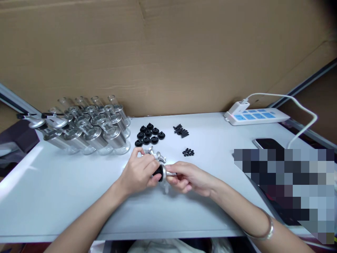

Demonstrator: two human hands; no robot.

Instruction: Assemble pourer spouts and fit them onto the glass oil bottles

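Near the table's front, my left hand (pixel 142 170) has its fingers closed round the black ribbed stopper end of a bottle pourer (pixel 163 173). My right hand (pixel 185 177) pinches the thin silver spout on the other side of its round metal collar. Under the hands, a pale piece (pixel 166 188) partly shows. Just beyond my left hand lie several silver metal pourer parts (pixel 158 155), partly hidden by the fingers. Black ribbed stoppers (pixel 148 133) sit in a group behind them. To their right are short black tubes (pixel 181 131) and a cluster of small black caps (pixel 188 152).
Several glass bottles (pixel 114 138) with metal sleeves stand at the left; two carry pourers (pixel 54 121). A white power strip (pixel 258 116) with a plug and cable lies at the back right. A phone (pixel 268 144) is in front of it. Cardboard (pixel 168 59) walls the back.
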